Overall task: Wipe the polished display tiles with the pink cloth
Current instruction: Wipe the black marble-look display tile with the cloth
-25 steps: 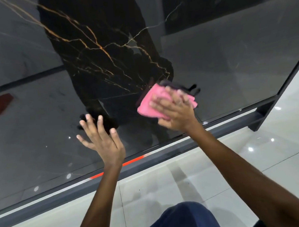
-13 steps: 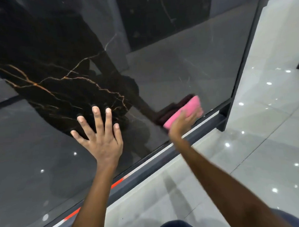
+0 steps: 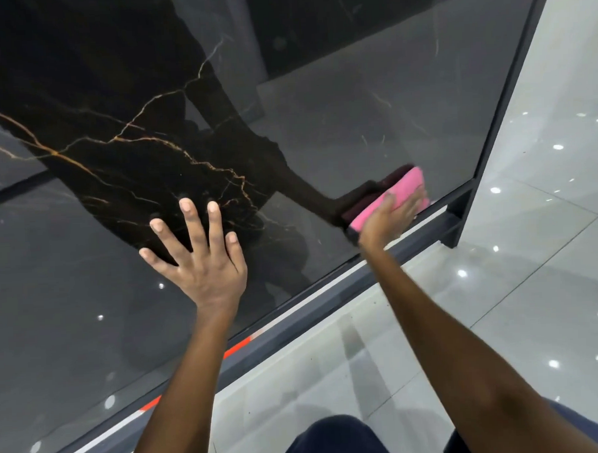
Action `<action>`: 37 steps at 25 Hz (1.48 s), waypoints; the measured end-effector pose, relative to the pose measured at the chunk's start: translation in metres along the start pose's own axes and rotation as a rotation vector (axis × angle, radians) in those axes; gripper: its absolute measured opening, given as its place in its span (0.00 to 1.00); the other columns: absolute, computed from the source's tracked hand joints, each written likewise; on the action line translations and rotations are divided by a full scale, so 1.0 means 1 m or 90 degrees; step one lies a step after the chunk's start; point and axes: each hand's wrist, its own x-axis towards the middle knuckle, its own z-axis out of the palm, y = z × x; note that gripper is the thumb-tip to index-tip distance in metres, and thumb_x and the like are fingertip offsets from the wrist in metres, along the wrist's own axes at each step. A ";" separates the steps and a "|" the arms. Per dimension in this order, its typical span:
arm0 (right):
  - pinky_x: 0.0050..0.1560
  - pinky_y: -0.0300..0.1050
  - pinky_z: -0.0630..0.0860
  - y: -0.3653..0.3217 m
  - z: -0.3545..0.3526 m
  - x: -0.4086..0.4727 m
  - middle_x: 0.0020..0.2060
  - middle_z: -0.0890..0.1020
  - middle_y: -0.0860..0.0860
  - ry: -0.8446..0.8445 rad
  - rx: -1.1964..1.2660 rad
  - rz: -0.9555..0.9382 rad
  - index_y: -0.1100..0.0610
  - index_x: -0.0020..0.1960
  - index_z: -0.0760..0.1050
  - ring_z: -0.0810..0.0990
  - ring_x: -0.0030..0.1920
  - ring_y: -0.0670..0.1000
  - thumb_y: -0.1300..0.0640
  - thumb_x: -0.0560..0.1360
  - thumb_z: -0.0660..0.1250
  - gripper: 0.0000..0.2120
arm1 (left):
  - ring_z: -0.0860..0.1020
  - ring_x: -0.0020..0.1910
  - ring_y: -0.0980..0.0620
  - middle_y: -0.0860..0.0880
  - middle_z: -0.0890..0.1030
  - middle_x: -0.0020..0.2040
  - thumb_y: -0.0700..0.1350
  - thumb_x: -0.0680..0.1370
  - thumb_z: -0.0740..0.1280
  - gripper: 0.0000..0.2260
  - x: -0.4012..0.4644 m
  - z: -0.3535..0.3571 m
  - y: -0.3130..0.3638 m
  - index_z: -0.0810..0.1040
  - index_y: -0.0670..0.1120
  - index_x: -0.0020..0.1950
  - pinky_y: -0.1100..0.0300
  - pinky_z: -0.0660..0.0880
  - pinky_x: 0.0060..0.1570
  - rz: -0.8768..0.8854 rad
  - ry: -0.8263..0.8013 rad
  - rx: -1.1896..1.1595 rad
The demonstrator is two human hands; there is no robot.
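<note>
A large polished black display tile (image 3: 338, 128) with gold veins stands upright in a dark metal frame. The pink cloth (image 3: 397, 194) lies flat against the tile's lower right corner, just above the bottom rail. My right hand (image 3: 388, 219) presses the cloth onto the tile, fingers spread over it. My left hand (image 3: 203, 261) rests flat on the tile further left, fingers straight and splayed, holding nothing. The tile mirrors my arms and body.
The dark frame's bottom rail (image 3: 295, 325) carries an orange strip (image 3: 237, 347) and its right post (image 3: 511, 90) ends the panel. Glossy pale floor tiles (image 3: 531, 250) spread to the right and below. My knee in dark trousers (image 3: 334, 444) shows at the bottom.
My right hand has slid the pink cloth down and to the right, from the tile's middle to its lower right corner. My left hand stays flat on the tile.
</note>
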 end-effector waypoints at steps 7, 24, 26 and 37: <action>0.70 0.57 0.53 -0.058 0.021 -0.149 0.76 0.57 0.51 -0.132 -0.098 -0.472 0.52 0.77 0.55 0.55 0.75 0.61 0.42 0.80 0.48 0.29 | 0.39 0.79 0.47 0.54 0.42 0.80 0.55 0.84 0.42 0.24 0.011 -0.002 0.006 0.46 0.54 0.80 0.42 0.37 0.73 -0.003 -0.022 0.003; 0.64 0.52 0.61 -0.209 0.018 -0.047 0.70 0.69 0.53 -0.175 -0.189 -1.163 0.49 0.73 0.63 0.56 0.76 0.55 0.45 0.74 0.61 0.28 | 0.52 0.76 0.36 0.44 0.50 0.80 0.53 0.83 0.49 0.27 0.184 -0.061 -0.038 0.45 0.46 0.80 0.40 0.45 0.74 -0.140 0.035 -0.038; 0.66 0.57 0.62 -0.280 0.017 0.014 0.72 0.68 0.57 -0.068 -0.111 -0.835 0.52 0.74 0.64 0.59 0.75 0.58 0.46 0.72 0.59 0.31 | 0.48 0.77 0.37 0.47 0.39 0.80 0.54 0.84 0.48 0.28 0.180 -0.059 -0.035 0.43 0.46 0.80 0.41 0.41 0.75 -0.130 0.041 -0.037; 0.71 0.55 0.53 -0.322 0.023 -0.012 0.76 0.61 0.54 -0.111 -0.191 -0.929 0.52 0.76 0.60 0.55 0.76 0.58 0.48 0.73 0.59 0.32 | 0.38 0.78 0.43 0.48 0.37 0.80 0.55 0.84 0.45 0.27 0.187 -0.057 -0.039 0.42 0.46 0.80 0.42 0.41 0.75 -0.134 0.033 -0.043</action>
